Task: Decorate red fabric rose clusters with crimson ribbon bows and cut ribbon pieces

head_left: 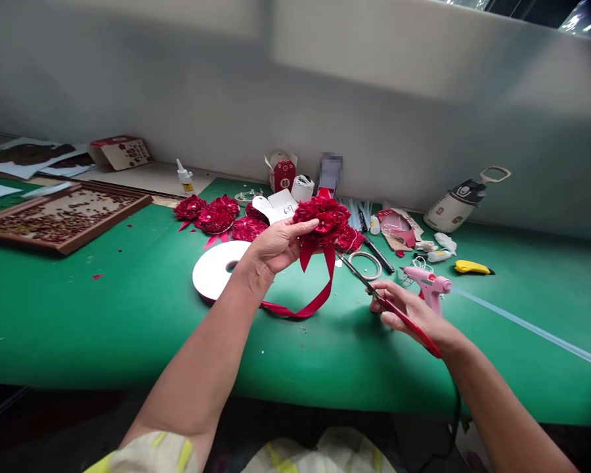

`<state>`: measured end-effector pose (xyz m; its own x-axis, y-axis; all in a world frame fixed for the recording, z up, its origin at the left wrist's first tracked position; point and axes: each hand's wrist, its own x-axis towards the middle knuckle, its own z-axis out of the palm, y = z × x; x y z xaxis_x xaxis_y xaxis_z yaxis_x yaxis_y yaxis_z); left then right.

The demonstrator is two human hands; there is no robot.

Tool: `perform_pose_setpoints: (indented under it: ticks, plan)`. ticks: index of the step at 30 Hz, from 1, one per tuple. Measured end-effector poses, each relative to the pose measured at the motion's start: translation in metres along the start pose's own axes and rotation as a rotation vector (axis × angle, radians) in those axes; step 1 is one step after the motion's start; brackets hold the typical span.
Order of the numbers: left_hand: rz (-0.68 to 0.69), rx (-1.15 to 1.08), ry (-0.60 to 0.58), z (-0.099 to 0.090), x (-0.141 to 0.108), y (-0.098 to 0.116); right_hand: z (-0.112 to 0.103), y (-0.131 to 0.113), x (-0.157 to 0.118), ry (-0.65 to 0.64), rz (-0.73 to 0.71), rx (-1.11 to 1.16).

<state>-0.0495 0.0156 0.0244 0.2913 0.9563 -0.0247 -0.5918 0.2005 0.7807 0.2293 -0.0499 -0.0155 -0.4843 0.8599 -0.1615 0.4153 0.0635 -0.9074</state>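
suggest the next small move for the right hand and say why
Probably snip the red ribbon just below the flower: the right hand holds the scissors with tips near the ribbon, which runs from the flower in the left hand toward the white spool.

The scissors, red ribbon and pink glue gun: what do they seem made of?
Scissors: dark, slender blades, probably steel; red, smooth handles, likely plastic or coated metal.
Red ribbon: probably satiny fabric, because it twists softly with slight sheen.
Glue gun: likely smooth plastic, judging by its moulded pink body.
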Motion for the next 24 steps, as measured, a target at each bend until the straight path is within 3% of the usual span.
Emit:
perform_pose_setpoints:
  ticks: [7, 16, 24]
  plan:
    - [0.043, 0.014, 0.053, 0.004, -0.001, -0.003, -0.003, 0.003, 0.002, 0.04, 0.0, -0.037]
    - [0.044, -0.031, 0.149, -0.007, 0.01, -0.009, 0.019, -0.006, 0.014, 0.352, 0.126, -0.083]
    - [0.075, -0.055, 0.169, -0.013, 0.012, -0.014, 0.051, 0.009, 0.045, 0.56, 0.149, -0.512]
